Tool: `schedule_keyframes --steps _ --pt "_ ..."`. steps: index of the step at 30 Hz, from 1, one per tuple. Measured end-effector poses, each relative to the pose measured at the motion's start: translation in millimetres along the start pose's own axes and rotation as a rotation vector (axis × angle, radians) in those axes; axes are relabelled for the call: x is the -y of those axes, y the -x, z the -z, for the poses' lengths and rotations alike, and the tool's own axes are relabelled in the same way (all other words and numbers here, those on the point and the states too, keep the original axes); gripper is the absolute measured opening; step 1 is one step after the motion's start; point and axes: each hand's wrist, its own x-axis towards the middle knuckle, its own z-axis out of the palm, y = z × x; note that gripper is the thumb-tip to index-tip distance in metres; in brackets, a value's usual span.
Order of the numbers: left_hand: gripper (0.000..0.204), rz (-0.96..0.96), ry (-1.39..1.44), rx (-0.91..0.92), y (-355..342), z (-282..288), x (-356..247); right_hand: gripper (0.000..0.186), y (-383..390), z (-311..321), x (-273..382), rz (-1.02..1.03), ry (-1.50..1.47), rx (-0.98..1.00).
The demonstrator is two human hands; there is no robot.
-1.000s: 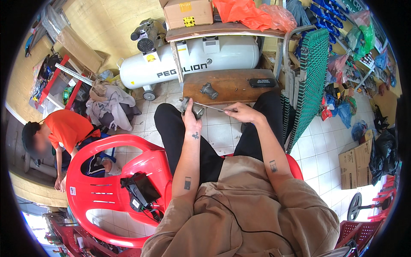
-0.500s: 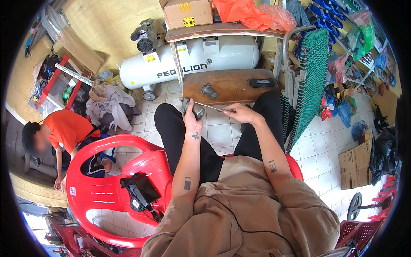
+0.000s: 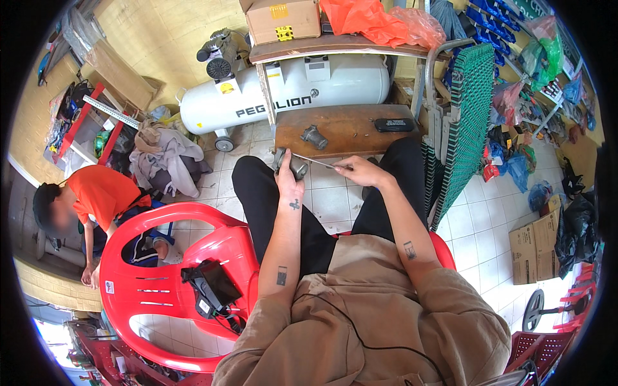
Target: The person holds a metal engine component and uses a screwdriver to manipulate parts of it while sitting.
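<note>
Between my knees my left hand is wrapped round a grey metal part with a rounded, cylindrical body. My right hand pinches a slim metal rod-like tool, which slants left toward the part's upper end. Whether its tip touches the part or sits inside it, I cannot tell. The tool's rear end is mostly covered by my fingers. Just beyond my hands, a second grey metal part lies on a low brown wooden board. A black oblong case rests at the board's right end.
A white air tank stands behind the board, below a shelf. On my left are a red plastic chair holding a black device, and a crouching person in an orange top. A green folding bed stands on my right.
The tool and my right hand have shifted very slightly to the left. My left hand and the part in it have stayed where they were.
</note>
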Motion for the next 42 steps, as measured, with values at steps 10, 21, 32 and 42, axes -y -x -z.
schedule_keyframes --steps 10,21,32,42 --pt "0.042 -0.189 -0.240 -0.157 -1.9 1.5 1.7 0.041 8.3 1.1 19.7 -0.075 -0.004 -0.047" --pt "0.045 -0.191 -0.264 -0.164 2.2 -1.9 2.3 0.027 7.2 0.9 21.2 -0.153 -0.314 0.000" --pt "0.036 -0.182 -0.240 -0.135 -1.0 1.7 0.6 0.031 -3.0 -10.5 10.9 -0.140 -0.285 0.011" --pt "0.038 -0.174 -0.218 -0.140 0.8 -1.7 0.5 0.029 -4.1 -14.6 8.8 -0.177 -0.372 -0.115"
